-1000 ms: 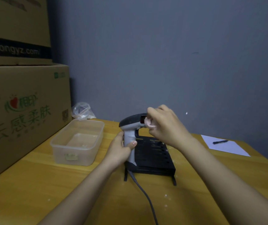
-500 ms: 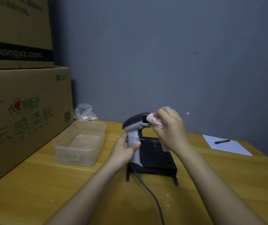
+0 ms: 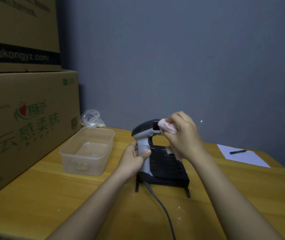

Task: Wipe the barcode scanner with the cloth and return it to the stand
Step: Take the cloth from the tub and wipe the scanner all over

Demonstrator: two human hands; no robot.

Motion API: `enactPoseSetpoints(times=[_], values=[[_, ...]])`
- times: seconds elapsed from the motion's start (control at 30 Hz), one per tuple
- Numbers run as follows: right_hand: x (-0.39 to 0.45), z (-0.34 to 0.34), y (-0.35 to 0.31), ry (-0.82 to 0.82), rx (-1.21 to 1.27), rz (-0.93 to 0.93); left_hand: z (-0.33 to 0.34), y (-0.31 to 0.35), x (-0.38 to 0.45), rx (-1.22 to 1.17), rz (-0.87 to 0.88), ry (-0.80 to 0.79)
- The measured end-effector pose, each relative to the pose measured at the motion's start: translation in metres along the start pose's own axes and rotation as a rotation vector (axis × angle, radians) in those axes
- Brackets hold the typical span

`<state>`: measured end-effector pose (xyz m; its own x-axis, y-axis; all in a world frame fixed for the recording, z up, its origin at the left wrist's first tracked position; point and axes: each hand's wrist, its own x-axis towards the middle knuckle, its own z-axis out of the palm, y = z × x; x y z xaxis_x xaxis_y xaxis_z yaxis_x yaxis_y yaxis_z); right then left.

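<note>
A grey and black barcode scanner [image 3: 142, 131] stands upright in the middle of the wooden table, its head pointing right. My left hand [image 3: 132, 159] grips its pale handle. My right hand [image 3: 184, 135] holds a pink cloth [image 3: 166, 128] pressed against the red window at the scanner's front. Just behind and to the right of the handle lies the black slotted stand [image 3: 170, 170]. The scanner's grey cable [image 3: 164, 210] trails toward me across the table.
A translucent plastic tub [image 3: 86, 151] sits left of the scanner. Stacked cardboard boxes [image 3: 26, 118] fill the left side, with a crumpled clear bag [image 3: 91, 118] behind the tub. A white sheet [image 3: 243, 157] with a black pen [image 3: 237, 151] lies at the right.
My right hand with the cloth has shifted across the scanner's front window, and more of the cloth shows. My left hand keeps its grip on the handle.
</note>
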<state>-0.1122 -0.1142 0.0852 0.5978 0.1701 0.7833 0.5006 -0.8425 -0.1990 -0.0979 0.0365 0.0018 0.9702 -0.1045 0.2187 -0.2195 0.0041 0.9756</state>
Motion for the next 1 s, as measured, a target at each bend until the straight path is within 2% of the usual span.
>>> enactPoseSetpoints(times=[0.07,0.17,0.27,0.33,0.4,0.5,0.6,0.7,0.83,0.93,1.0], values=[[0.002,-0.005,0.006,-0.007,-0.099,0.017,-0.001,-0.001,-0.001,0.007,-0.001,-0.005],[0.001,-0.006,0.001,0.005,-0.181,-0.134,0.0,-0.002,0.0,0.009,0.002,-0.002],[-0.002,-0.005,0.004,-0.122,-0.177,-0.274,-0.001,-0.001,0.001,-0.043,0.004,0.043],[0.0,-0.015,0.009,-0.223,-0.129,-0.259,-0.005,-0.003,0.001,-0.051,-0.013,0.054],[0.003,-0.022,0.006,-0.255,-0.079,-0.19,-0.007,-0.007,0.001,-0.037,-0.031,0.047],[0.005,-0.014,-0.001,-0.143,-0.066,-0.099,-0.005,-0.006,0.002,-0.044,-0.016,0.046],[-0.004,-0.008,-0.001,-0.165,-0.086,0.014,-0.005,-0.006,0.003,-0.046,-0.012,0.046],[-0.01,-0.007,-0.007,-0.014,0.046,0.04,-0.006,-0.007,0.002,-0.043,-0.018,0.034],[-0.015,-0.004,-0.001,-0.094,-0.014,0.11,-0.009,-0.006,0.002,-0.047,-0.02,0.032],[-0.015,-0.006,-0.009,0.082,0.087,0.038,-0.009,-0.007,0.003,0.0,-0.019,0.005],[-0.017,0.001,-0.011,0.054,0.112,-0.032,-0.007,-0.006,0.001,-0.031,-0.018,0.006]])
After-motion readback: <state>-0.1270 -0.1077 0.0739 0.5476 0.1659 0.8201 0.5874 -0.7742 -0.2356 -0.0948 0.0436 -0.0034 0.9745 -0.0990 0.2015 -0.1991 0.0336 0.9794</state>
